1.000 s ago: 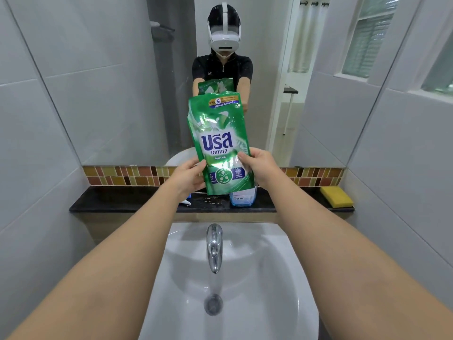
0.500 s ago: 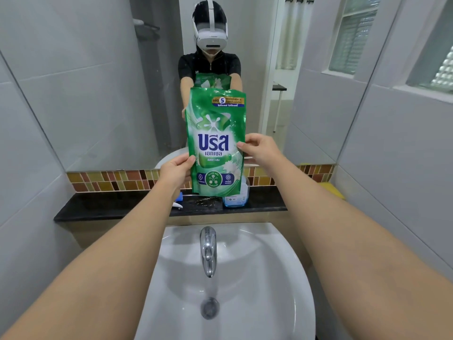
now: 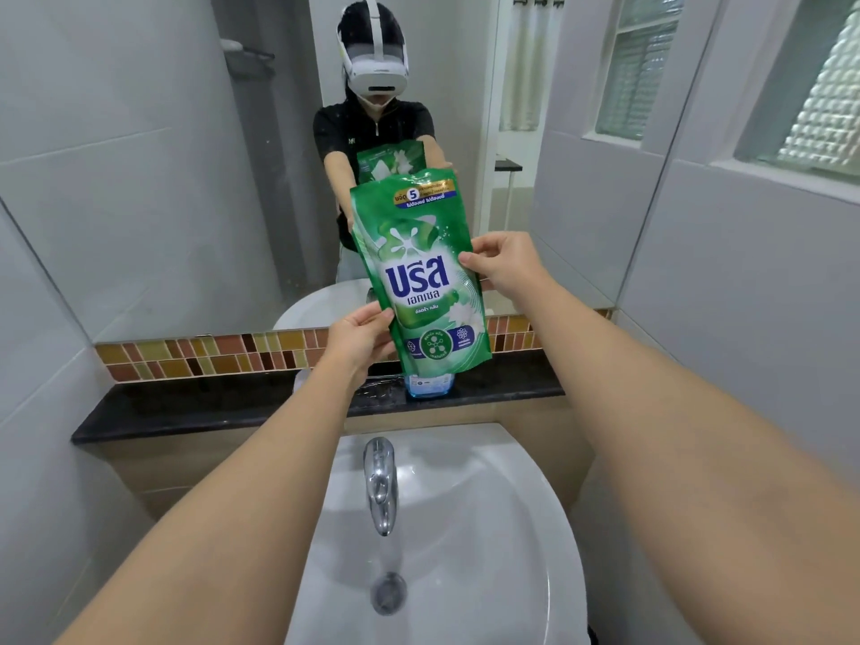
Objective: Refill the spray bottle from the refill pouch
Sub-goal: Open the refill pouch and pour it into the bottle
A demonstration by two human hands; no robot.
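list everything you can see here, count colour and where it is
refill pouch: 1, green with blue lettering, held up in front of the mirror, above the ledge
bottle: 1, clear with blue label, on the ledge, mostly hidden behind the pouch; top not visible
ledge: 1, black, behind the sink
sink: 1, white, below the ledge
tap: 1, chrome, over the sink
drain: 1, metal, in the sink's bottom
tile strip: 1, brown and orange mosaic, above the ledge
mirror: 1, on the wall
left hand: grips the pouch's lower left edge
right hand: pinches the pouch's right edge
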